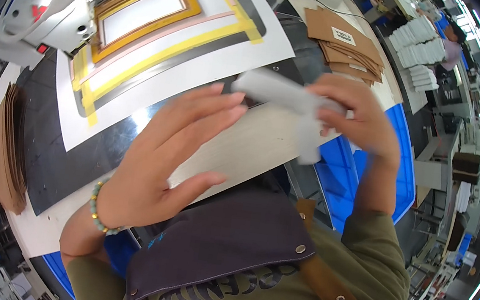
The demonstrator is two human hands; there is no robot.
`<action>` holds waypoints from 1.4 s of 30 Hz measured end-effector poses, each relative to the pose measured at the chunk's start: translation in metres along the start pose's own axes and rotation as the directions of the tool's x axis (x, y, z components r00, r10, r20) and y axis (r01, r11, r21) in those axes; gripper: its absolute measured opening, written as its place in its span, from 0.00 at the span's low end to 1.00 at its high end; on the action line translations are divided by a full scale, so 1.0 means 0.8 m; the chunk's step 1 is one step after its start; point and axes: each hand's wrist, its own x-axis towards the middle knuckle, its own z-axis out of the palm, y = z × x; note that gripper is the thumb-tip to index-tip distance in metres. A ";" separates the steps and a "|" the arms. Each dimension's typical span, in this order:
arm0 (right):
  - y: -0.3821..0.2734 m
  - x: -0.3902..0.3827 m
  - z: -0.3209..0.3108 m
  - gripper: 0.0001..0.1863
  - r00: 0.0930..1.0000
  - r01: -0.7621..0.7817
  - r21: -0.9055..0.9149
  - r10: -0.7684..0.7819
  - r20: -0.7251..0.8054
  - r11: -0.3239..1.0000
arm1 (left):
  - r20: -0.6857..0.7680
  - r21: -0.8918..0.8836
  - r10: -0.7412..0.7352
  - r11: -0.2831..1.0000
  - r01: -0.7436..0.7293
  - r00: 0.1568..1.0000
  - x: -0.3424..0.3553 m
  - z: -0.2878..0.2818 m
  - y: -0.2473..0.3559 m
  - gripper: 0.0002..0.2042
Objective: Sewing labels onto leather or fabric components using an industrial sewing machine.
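Note:
My right hand [353, 113] is closed on a blurred pale white object [277, 91], an elongated piece with a second part hanging down toward the table edge; what it is, I cannot make out. My left hand [167, 159] is open over the dark work surface [54, 175], fingers stretched toward the white object's left end. Beyond them, a machine [53, 13] stands over a white sheet [276, 49] with yellow tape strips [172, 67] and a gold-coloured rectangular frame [101, 54].
Brown paper pieces lie stacked at back right [348, 52] and on edge at left [9, 151]. Blue plastic bins [396, 169] sit beside the table's right edge. A co-worker [453, 44] is by white stacks [415, 42] at far right. A cable [324, 1] runs along the back.

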 end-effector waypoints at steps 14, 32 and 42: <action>-0.035 0.195 0.093 0.21 0.925 -0.030 0.013 0.022 0.380 0.999 | -0.032 -0.279 -0.603 0.772 0.572 0.797 -0.062 -0.041 -0.071 0.22; 0.021 0.255 0.108 0.12 0.817 0.513 -0.594 -0.564 0.118 0.619 | -0.395 0.378 -0.334 0.790 0.483 0.856 -0.101 -0.055 -0.140 0.16; 0.028 0.268 0.160 0.24 0.755 0.655 -0.444 -0.559 0.343 0.612 | -0.385 0.368 -0.331 0.801 0.472 0.862 -0.098 -0.047 -0.147 0.27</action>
